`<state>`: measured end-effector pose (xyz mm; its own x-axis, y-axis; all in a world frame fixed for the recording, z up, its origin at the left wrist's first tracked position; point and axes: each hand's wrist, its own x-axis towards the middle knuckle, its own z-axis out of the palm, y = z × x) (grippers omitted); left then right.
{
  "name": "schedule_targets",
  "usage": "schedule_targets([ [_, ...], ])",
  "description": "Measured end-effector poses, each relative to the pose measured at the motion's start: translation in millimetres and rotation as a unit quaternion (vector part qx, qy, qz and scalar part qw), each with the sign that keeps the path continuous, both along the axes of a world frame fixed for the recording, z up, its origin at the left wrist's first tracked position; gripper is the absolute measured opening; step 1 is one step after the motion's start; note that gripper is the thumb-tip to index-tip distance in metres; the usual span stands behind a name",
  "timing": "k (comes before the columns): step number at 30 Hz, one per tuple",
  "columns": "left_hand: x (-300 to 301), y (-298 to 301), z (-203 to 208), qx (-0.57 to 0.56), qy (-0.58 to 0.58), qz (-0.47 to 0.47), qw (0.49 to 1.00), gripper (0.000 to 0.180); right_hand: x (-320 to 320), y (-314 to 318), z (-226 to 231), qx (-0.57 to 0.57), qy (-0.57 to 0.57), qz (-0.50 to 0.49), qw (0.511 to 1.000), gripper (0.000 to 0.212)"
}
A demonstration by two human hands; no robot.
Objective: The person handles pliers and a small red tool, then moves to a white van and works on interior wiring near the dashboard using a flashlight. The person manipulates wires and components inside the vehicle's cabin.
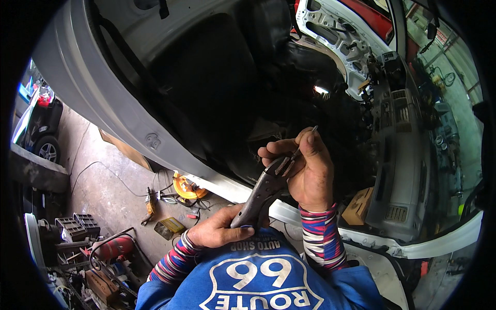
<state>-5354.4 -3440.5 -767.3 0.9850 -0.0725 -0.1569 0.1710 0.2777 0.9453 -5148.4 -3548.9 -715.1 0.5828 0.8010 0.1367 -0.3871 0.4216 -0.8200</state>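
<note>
My left hand (219, 228) is wrapped round the handles of dark metal locking pliers (262, 190), held slanting in front of my chest. Their toothed jaws stand apart and point up toward my right hand (314, 178). Between its thumb and forefinger that hand pinches a thin metal rod (315, 128), whose tip sticks out past the thumb. The rod's lower end runs down beside the plier jaws; whether the jaws touch it I cannot tell. The other fingers of my right hand curl behind the jaws.
Ahead is a vehicle's open doorway with dark seats (206, 77) and a grey dashboard (398, 170). A cardboard box (357, 205) sits by the sill. On the floor at left lie an orange coil (188, 187), a power tool (149, 205) and cables. A red cylinder (113, 248) stands among clutter.
</note>
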Motion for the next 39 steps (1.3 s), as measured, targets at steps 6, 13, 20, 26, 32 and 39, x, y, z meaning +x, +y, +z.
schedule_targets([
  [6, -4.1, 2.1, -3.9, 0.027, 0.001, 0.000, 1.000, 0.042, -4.5, 1.2, -1.8, -0.005, -0.002, 0.004, 1.000, 0.028],
  [13, -6.9, 0.8, -8.7, 0.046, -0.050, 0.011, 0.998, 0.035, -9.7, 0.5, -4.0, -0.020, -0.022, 0.003, 1.000, 0.029],
  [20, -8.5, -3.8, -9.1, 0.010, 0.007, 0.002, 1.000, 0.039, -13.0, -1.7, -2.3, -0.035, -0.021, -0.007, 0.999, 0.029],
  [26, -6.8, -8.2, -7.0, 0.033, 0.031, 0.012, 0.999, 0.042, -14.6, -2.5, -2.7, -0.052, -0.027, -0.012, 0.998, 0.024],
  [32, -1.9, -4.8, -9.7, 0.028, 0.031, 0.024, 0.999, 0.045, -13.3, 0.5, -8.5, -0.041, -0.020, -0.013, 0.999, 0.024],
  [39, 0.8, 3.2, -9.4, 0.050, 0.026, 0.029, 0.998, 0.044, -9.6, 8.7, -8.4, -0.036, -0.021, -0.028, 0.999, 0.024],
])
